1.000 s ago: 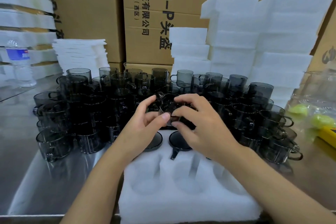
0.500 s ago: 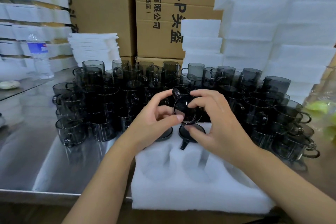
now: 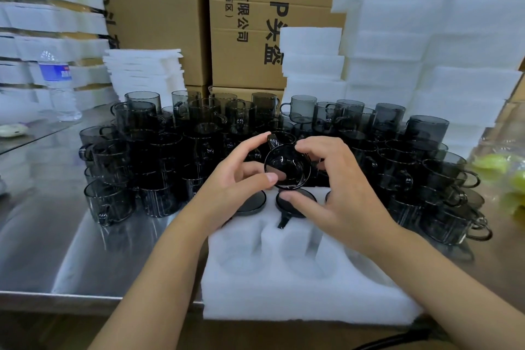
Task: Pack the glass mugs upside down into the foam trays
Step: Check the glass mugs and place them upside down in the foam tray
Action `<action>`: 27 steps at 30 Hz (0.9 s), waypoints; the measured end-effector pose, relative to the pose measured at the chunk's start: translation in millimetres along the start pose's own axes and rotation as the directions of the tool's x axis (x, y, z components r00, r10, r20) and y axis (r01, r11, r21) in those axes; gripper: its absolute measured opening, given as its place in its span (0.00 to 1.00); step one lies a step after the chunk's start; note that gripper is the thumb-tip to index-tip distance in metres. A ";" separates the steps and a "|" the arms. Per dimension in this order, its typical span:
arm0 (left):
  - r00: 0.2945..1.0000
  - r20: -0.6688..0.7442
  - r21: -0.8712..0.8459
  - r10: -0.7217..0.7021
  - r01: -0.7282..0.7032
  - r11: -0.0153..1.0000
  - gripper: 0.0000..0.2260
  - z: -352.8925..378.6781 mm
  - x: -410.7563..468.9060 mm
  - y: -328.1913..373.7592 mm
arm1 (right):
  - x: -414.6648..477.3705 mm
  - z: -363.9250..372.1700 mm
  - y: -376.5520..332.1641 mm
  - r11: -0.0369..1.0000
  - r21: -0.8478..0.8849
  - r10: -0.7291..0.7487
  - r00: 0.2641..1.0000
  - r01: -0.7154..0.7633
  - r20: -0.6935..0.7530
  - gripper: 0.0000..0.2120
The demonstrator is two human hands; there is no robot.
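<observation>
Head view: glass mug [image 3: 287, 167] mid-inversion over foam tray [image 3: 284, 301].
Left hand [image 3: 235, 183], right hand [image 3: 338, 199] pinch it (base towards us); next, seat rim-down.

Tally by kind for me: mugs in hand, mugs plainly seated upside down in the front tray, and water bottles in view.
Held mug: 1, gripped by left hand and right hand
Upside-down mugs in the foam tray: 2
Water bottle: 1
Total: 4
</observation>
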State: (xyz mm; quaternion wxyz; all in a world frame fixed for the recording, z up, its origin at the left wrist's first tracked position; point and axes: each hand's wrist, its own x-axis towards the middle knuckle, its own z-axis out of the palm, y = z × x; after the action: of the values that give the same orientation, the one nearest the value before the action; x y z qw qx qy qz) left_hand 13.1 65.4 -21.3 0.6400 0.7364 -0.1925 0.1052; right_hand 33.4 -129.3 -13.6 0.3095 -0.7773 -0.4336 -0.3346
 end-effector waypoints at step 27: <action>0.998 0.056 -0.200 0.017 -0.005 0.980 0.15 -3.9 -0.2 -4.7 | -1.4 -3.3 -6.2 1.000 0.015 -0.020 0.989 0.018 0.143 0.36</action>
State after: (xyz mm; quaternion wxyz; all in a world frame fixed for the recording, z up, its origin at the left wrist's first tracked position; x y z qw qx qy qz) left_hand 15.2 69.7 -25.0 0.7043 0.6701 -0.2245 0.0675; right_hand 26.6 -129.8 -11.6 0.2795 -0.7930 -0.4646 -0.2778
